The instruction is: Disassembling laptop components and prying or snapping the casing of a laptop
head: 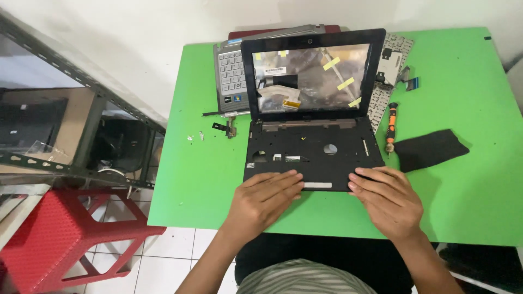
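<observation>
A small black laptop (313, 147) stands open on the green table (463, 163), its keyboard removed and its screen panel gone, so the lid shows bare metal backing with yellow tape strips. My left hand (267, 198) rests flat on the front left edge of the laptop's palm rest. My right hand (388, 200) lies flat on the front right corner. Neither hand holds anything; fingers lie close together.
A silver laptop (233, 73) lies behind the black one. A loose keyboard (388, 81) sits at the back right, an orange-handled screwdriver (391, 128) and a black cloth (429, 148) to the right. Small screws (195, 136) lie left. A red stool (65, 239) and metal shelf (81, 109) stand left of the table.
</observation>
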